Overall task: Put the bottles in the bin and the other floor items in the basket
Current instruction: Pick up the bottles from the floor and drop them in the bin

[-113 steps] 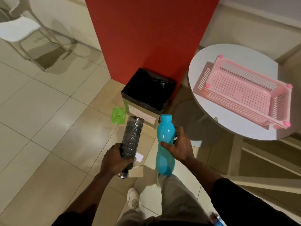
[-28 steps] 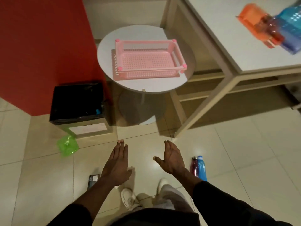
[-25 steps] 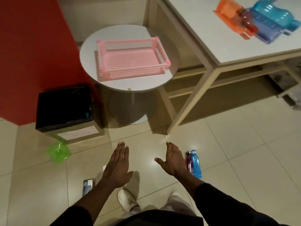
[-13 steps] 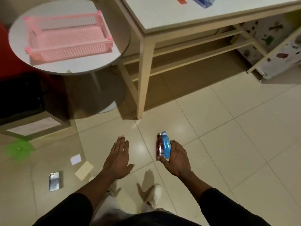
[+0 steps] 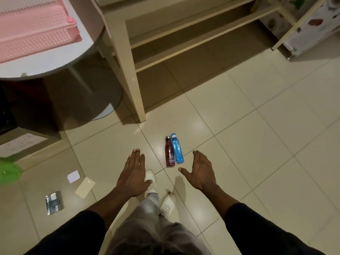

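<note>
Since half a second ago the right hand (image 5: 199, 173) has come away from the two bottles and now hovers just right of them, not touching. The left hand (image 5: 133, 176) hovers left of them. The fingers of both are released, straight and holding nothing. The maroon bottle (image 5: 170, 155) and blue bottle (image 5: 177, 149) lie side by side on the tiled floor (image 5: 257, 144), touching, caps pointing away from the person. The pink basket (image 5: 33, 32) sits on the round counter (image 5: 55, 61) at upper left, and the bin (image 5: 36, 146) is half cut off at the left edge. A green lid (image 5: 7, 170), white paper scrap (image 5: 73, 176), beige card (image 5: 85, 186) and silvery packet (image 5: 53, 202) lie on the floor at left.
</note>
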### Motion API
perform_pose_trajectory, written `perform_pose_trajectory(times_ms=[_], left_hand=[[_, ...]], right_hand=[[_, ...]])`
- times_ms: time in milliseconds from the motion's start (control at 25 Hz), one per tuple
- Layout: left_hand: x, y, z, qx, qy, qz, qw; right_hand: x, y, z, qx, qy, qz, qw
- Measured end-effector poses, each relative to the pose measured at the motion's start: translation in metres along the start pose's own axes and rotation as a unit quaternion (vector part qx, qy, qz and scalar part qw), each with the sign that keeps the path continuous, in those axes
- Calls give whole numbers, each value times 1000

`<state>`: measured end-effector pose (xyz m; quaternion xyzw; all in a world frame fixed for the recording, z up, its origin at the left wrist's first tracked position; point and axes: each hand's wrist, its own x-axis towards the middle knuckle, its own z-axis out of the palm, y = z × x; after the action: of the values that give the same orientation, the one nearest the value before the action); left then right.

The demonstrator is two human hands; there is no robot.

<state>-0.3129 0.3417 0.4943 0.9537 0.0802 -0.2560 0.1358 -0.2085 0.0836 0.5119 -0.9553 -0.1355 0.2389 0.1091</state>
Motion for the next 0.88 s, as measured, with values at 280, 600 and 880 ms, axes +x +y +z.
perform_pose_trajectory(times_ms=[280,600,880], left_hand=[[91,19,10,36,-79,63,994],[205,37,100,115,-84,84,986],[328,37,257,-56,-172,-88,980]], right_hand=[[50,30,23,22,0,65,998],[165,107,123,57,-51,54,996],[291,210,278,2,-125,-15,992]])
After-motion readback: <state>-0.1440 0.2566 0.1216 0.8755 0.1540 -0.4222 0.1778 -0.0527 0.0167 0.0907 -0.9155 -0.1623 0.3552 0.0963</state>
